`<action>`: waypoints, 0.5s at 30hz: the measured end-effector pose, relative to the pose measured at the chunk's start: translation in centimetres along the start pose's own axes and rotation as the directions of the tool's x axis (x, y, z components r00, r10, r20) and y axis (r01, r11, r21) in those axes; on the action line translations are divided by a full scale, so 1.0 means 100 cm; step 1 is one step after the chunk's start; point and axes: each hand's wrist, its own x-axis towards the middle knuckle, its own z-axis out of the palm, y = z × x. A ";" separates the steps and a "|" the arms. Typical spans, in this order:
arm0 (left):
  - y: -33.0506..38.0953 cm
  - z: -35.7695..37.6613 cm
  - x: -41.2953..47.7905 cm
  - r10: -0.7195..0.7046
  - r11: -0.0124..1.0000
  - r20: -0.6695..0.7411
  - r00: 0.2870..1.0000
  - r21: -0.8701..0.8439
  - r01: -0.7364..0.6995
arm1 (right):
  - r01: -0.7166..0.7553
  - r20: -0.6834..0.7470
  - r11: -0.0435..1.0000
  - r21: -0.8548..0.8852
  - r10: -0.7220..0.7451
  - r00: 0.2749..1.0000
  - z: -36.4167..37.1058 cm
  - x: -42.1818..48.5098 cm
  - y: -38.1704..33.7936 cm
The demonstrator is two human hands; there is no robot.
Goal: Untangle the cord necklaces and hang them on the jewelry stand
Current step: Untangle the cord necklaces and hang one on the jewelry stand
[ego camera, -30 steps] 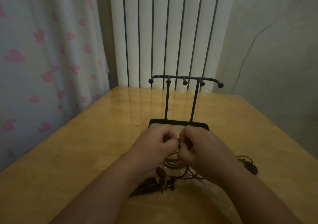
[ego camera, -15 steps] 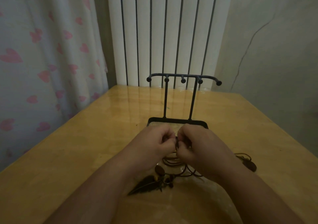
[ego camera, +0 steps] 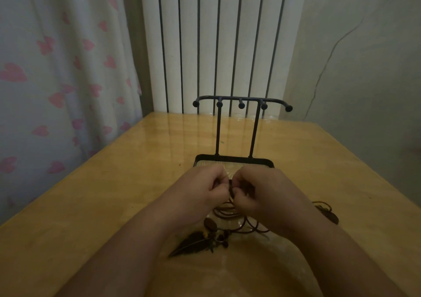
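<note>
A black metal jewelry stand [ego camera: 237, 137] rises from a tray base at the middle of the table, its top bar with several knobbed hooks bare. Just in front of it my left hand [ego camera: 200, 191] and my right hand [ego camera: 266, 194] meet, fingers pinched on the dark brown tangled cords [ego camera: 231, 189] held between them. Loops of cord [ego camera: 230, 212] trail down onto the table under my hands. A dark feather pendant with beads [ego camera: 193, 243] lies near my left wrist. Another oval pendant [ego camera: 330, 215] lies to the right of my right wrist.
The wooden table [ego camera: 114, 194] has a glossy top. A white ribbed radiator [ego camera: 218, 45] stands behind the far edge. A curtain with pink hearts [ego camera: 57, 80] hangs at the left. A plain wall with a thin wire closes the right.
My hands stay pinched together on the cords with only small finger shifts. The view has tilted slightly; the pendants lie where they were.
</note>
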 end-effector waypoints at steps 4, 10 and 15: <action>0.000 0.000 0.000 -0.015 1.000 0.026 1.000 -0.017 0.015 | -0.011 0.011 1.000 -0.029 0.011 1.000 0.001 0.001 -0.001; 0.002 -0.001 -0.001 -0.013 1.000 0.009 1.000 -0.005 0.013 | -0.008 0.006 0.999 -0.038 0.008 1.000 0.001 0.000 -0.001; 0.003 0.000 0.000 -0.008 1.000 -0.012 1.000 -0.017 0.008 | -0.005 -0.001 1.000 -0.030 0.005 1.000 0.000 0.000 0.001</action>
